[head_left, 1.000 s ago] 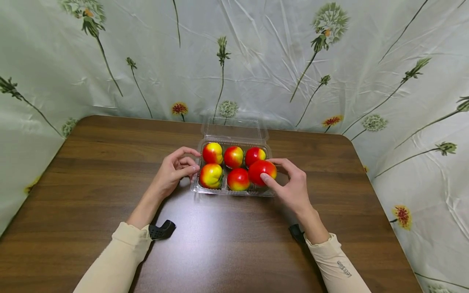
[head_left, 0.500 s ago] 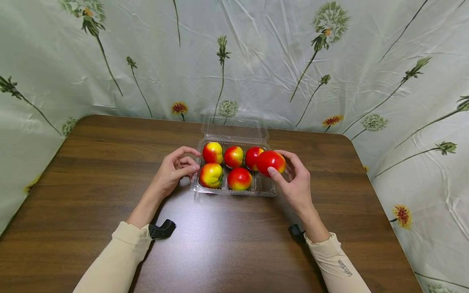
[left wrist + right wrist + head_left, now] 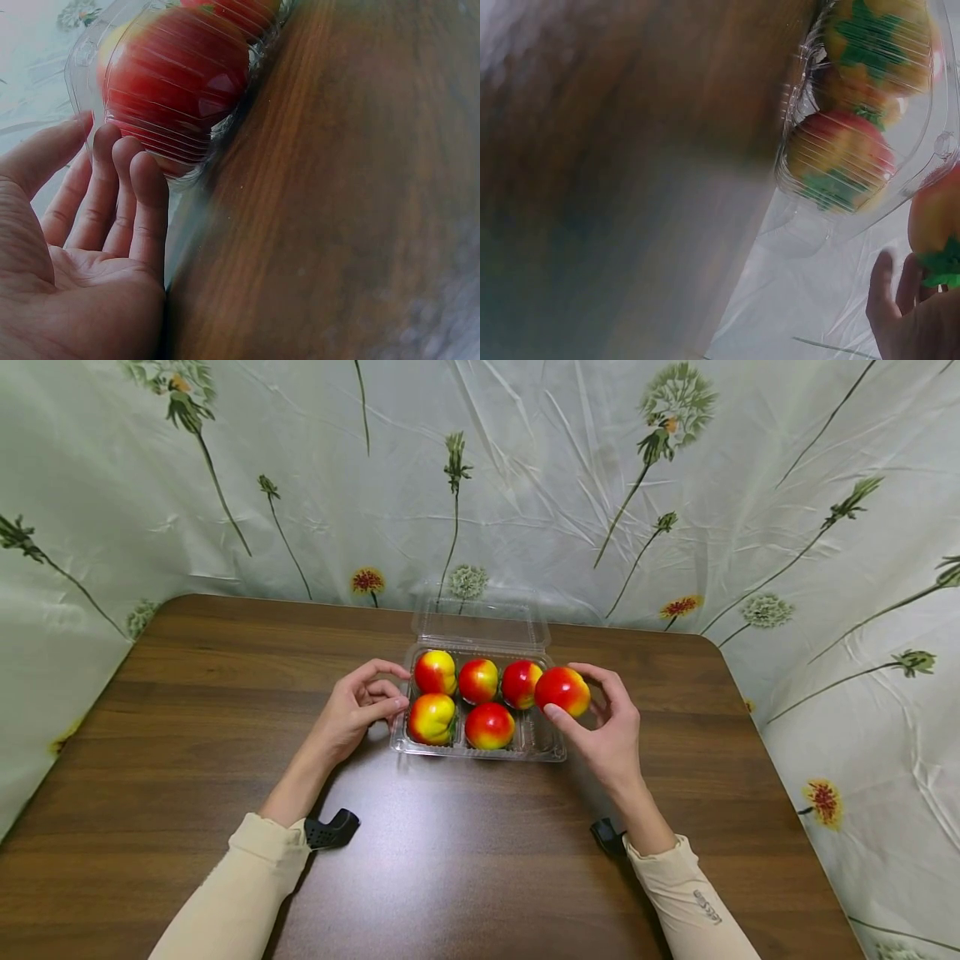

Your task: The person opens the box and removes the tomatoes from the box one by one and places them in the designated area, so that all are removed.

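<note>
Red-and-yellow fruits sit in the cups of a clear plastic clamshell container (image 3: 517,754), its lid (image 3: 480,618) raised at the back. My right hand (image 3: 611,731) pinches a glossy red-and-yellow fruit (image 3: 562,691) between thumb and fingers, above the container's right side. Below it, the front right cup (image 3: 542,731) has no fruit in it. In the right wrist view, the held fruit (image 3: 937,214) has a green leafy cap at its lower end. My left hand (image 3: 352,710) holds the container's left rim, thumb and fingertips at the edge (image 3: 82,97).
The container stands on a brown wooden table (image 3: 450,860), near its back edge. A pale cloth with a flower print (image 3: 525,485) hangs behind and along the sides. Black straps (image 3: 332,832) sit at both wrists.
My right hand has lifted the fruit out of the front right cup and moved slightly right and away from me. The fruit has turned a little. The left hand stays in place.
</note>
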Demonstrator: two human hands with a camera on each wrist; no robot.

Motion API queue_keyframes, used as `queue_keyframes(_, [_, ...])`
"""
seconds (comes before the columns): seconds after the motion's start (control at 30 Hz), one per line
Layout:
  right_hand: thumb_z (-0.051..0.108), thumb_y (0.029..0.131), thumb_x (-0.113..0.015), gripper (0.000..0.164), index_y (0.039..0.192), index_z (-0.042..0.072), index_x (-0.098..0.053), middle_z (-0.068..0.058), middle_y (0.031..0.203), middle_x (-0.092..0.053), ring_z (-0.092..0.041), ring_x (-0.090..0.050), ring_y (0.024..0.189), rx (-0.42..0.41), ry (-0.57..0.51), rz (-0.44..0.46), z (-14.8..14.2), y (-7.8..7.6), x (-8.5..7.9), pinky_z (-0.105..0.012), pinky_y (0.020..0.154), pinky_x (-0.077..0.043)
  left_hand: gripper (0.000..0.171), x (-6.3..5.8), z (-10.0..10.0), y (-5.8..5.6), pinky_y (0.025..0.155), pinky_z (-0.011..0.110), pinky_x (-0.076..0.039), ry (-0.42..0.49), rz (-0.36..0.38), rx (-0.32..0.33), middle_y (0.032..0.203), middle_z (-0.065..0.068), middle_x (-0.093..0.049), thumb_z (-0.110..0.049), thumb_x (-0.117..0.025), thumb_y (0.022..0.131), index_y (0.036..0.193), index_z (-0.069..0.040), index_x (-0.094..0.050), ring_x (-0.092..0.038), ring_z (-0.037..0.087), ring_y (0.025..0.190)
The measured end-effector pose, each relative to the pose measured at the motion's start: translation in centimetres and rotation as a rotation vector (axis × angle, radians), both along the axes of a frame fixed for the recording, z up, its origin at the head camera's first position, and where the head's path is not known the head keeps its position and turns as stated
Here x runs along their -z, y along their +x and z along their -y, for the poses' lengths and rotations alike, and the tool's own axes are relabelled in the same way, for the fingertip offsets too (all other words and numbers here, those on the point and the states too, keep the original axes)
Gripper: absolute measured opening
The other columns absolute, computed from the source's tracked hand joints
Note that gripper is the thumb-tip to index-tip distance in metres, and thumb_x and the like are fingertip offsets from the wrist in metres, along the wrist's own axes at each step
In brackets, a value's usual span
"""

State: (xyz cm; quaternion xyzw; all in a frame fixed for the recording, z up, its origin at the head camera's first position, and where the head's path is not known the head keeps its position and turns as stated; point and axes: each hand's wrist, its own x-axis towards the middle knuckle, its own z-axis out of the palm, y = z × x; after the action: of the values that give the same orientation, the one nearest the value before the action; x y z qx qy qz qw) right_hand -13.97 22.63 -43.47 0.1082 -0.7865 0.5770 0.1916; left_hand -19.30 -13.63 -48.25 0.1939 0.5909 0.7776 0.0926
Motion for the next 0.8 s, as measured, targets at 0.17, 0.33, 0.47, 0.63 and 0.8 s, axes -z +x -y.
queue_keyframes(0.17, [0.005, 0.083, -0.088, 0.057, 0.135, 0.013, -0.066, -0.005, 0.130, -0.065, -0.018, -0.067, 0.114, 0.040, -0.010, -0.009, 0.02, 0.00, -0.05, -0.021, 0.097, -0.057, 0.032, 0.05, 0.07, -0.02, 0.058, 0.024, -0.056, 0.000, 0.002, 0.000, 0.080, 0.004, -0.072, 0.011, -0.066, 0.096, 0.124, -0.001, -0.060, -0.061, 0.018, 0.061])
queue_keyframes(0.33, [0.005, 0.082, -0.089, 0.059, 0.136, 0.013, -0.066, -0.005, 0.130, -0.062, -0.019, -0.066, 0.113, 0.068, -0.033, -0.002, -0.07, -0.05, -0.10, -0.019, 0.089, -0.060, 0.032, 0.11, 0.05, 0.00, 0.058, 0.024, -0.056, -0.013, 0.008, -0.009, 0.080, 0.004, -0.072, 0.010, -0.067, 0.096, 0.124, -0.001, -0.059, -0.061, 0.018, 0.061])
queue_keyframes(0.47, [0.002, 0.082, -0.089, 0.061, 0.137, 0.012, -0.065, -0.002, 0.130, -0.059, -0.018, -0.064, 0.114, 0.080, -0.035, 0.007, -0.16, -0.15, -0.16, -0.018, 0.092, -0.058, 0.031, 0.18, 0.02, -0.02, 0.058, 0.023, -0.056, -0.018, 0.014, -0.016, 0.081, 0.003, -0.073, 0.010, -0.067, 0.095, 0.124, -0.001, -0.060, -0.060, 0.018, 0.062])
queue_keyframes(0.63, [0.000, 0.085, -0.085, 0.058, 0.139, 0.006, -0.065, -0.009, 0.131, -0.059, -0.016, -0.062, 0.115, 0.113, -0.019, -0.003, -0.39, -0.43, -0.09, -0.018, 0.098, -0.055, 0.031, 0.36, 0.02, -0.15, 0.058, 0.023, -0.056, -0.006, 0.008, -0.014, 0.081, 0.002, -0.073, 0.012, -0.067, 0.095, 0.123, 0.002, -0.059, -0.059, 0.019, 0.062])
queue_keyframes(0.8, [0.008, 0.086, -0.086, 0.065, 0.145, 0.011, -0.060, -0.009, 0.136, -0.061, -0.015, -0.058, 0.117, 0.199, 0.044, 0.019, -0.76, -0.71, -0.15, -0.017, 0.093, -0.051, 0.031, 0.29, 0.10, -0.11, 0.058, 0.023, -0.056, 0.000, 0.001, -0.014, 0.081, 0.003, -0.073, 0.013, -0.066, 0.095, 0.124, 0.003, -0.059, -0.059, 0.018, 0.062])
